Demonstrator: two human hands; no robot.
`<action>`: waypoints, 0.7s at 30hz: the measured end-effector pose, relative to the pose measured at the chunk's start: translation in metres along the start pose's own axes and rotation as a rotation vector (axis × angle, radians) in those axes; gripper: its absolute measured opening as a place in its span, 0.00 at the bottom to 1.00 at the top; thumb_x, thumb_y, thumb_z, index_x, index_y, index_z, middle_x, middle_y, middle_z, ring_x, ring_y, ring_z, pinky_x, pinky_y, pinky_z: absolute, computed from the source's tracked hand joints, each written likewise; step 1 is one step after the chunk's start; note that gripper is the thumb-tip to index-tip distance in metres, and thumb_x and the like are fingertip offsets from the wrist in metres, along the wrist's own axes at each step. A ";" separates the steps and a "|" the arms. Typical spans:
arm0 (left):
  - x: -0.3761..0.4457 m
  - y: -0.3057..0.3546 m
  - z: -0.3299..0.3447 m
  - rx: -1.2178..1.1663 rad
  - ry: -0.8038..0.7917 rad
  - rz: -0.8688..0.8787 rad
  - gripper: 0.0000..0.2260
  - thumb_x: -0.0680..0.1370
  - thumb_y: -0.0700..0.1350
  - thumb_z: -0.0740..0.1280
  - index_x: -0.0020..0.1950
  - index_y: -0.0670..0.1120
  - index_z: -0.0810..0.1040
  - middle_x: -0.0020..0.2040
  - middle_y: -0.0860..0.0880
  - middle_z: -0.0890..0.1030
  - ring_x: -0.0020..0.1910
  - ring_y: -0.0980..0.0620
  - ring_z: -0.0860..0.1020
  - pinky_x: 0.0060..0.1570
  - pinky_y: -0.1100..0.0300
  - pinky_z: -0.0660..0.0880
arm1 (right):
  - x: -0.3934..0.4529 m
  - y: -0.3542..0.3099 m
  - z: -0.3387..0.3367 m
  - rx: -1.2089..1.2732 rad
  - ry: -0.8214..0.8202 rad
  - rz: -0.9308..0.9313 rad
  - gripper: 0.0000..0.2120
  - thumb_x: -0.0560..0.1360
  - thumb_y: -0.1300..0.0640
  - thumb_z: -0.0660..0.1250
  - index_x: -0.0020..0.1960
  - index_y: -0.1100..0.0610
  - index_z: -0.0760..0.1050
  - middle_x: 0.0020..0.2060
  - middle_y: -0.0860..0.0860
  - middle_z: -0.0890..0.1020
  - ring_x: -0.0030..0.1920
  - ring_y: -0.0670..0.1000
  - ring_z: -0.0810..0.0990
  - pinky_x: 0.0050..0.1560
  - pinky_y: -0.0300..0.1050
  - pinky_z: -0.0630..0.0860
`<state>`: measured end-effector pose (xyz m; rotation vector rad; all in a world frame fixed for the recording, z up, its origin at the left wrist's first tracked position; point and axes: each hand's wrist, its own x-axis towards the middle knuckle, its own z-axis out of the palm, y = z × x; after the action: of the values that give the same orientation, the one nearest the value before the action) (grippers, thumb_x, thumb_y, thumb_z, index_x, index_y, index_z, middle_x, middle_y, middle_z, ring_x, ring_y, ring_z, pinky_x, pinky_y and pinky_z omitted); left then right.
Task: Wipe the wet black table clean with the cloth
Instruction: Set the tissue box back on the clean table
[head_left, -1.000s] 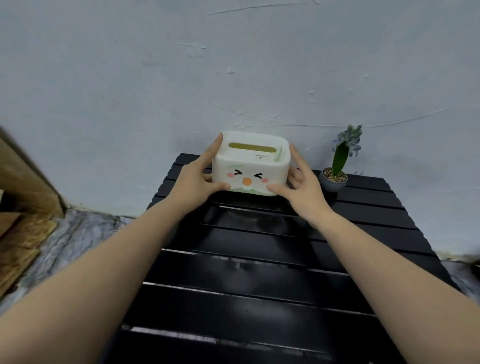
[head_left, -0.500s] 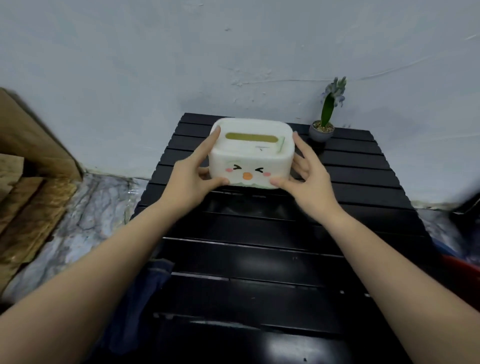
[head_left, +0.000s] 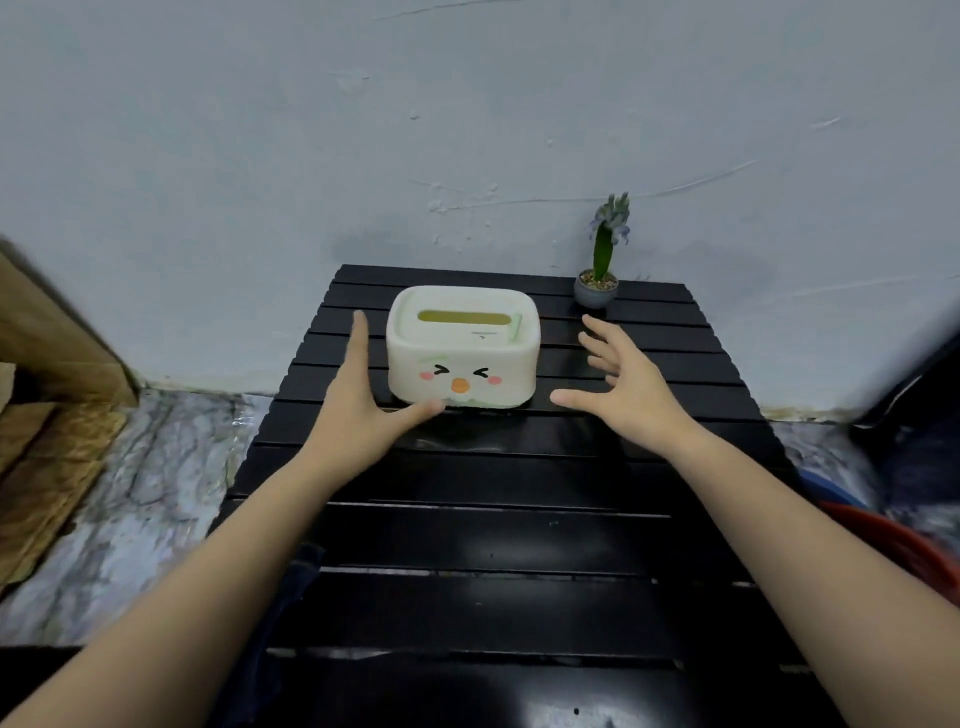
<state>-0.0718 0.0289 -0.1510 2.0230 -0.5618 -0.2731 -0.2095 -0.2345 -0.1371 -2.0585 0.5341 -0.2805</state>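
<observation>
A black slatted table (head_left: 498, 525) stands against a pale wall, with a shiny wet sheen on its near slats. A white tissue box (head_left: 462, 345) with a cartoon face sits near the table's far end. My left hand (head_left: 363, 400) is open just left of the box, its thumb close under the box's front edge. My right hand (head_left: 623, 384) hovers open to the right of the box, apart from it. A dark blue cloth (head_left: 283, 597) hangs at the table's left edge, partly hidden by my left forearm.
A small potted plant (head_left: 600, 270) stands at the table's far right corner. Wooden boards (head_left: 47, 395) lean at the left over a marbled floor (head_left: 135, 499). A red basin rim (head_left: 904, 545) and dark objects sit to the right of the table.
Both hands held the tissue box by its sides and set it down on the far slats. Now they have let go and spread away from it.
</observation>
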 end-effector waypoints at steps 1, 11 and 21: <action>-0.003 0.000 0.003 -0.012 0.088 -0.012 0.53 0.66 0.62 0.76 0.79 0.59 0.43 0.78 0.55 0.60 0.76 0.55 0.61 0.73 0.52 0.62 | -0.002 0.003 -0.010 -0.031 0.029 0.000 0.43 0.66 0.52 0.80 0.75 0.43 0.63 0.72 0.47 0.72 0.70 0.48 0.71 0.70 0.49 0.68; -0.013 0.101 0.101 -0.056 0.190 0.416 0.19 0.74 0.48 0.72 0.64 0.51 0.73 0.59 0.56 0.77 0.58 0.56 0.75 0.58 0.56 0.74 | 0.018 0.031 -0.072 -0.313 0.203 -0.069 0.13 0.75 0.54 0.71 0.59 0.47 0.78 0.58 0.47 0.80 0.56 0.49 0.77 0.60 0.48 0.74; 0.027 0.070 0.200 0.425 -0.103 0.446 0.15 0.73 0.50 0.71 0.59 0.50 0.78 0.58 0.50 0.76 0.55 0.47 0.73 0.56 0.54 0.73 | 0.115 0.039 -0.068 -0.586 0.050 -0.027 0.24 0.76 0.46 0.68 0.71 0.43 0.69 0.68 0.57 0.68 0.69 0.62 0.64 0.69 0.57 0.66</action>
<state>-0.1500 -0.1661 -0.1883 2.2203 -1.1944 0.0174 -0.1458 -0.3588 -0.1373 -2.6311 0.6774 -0.2054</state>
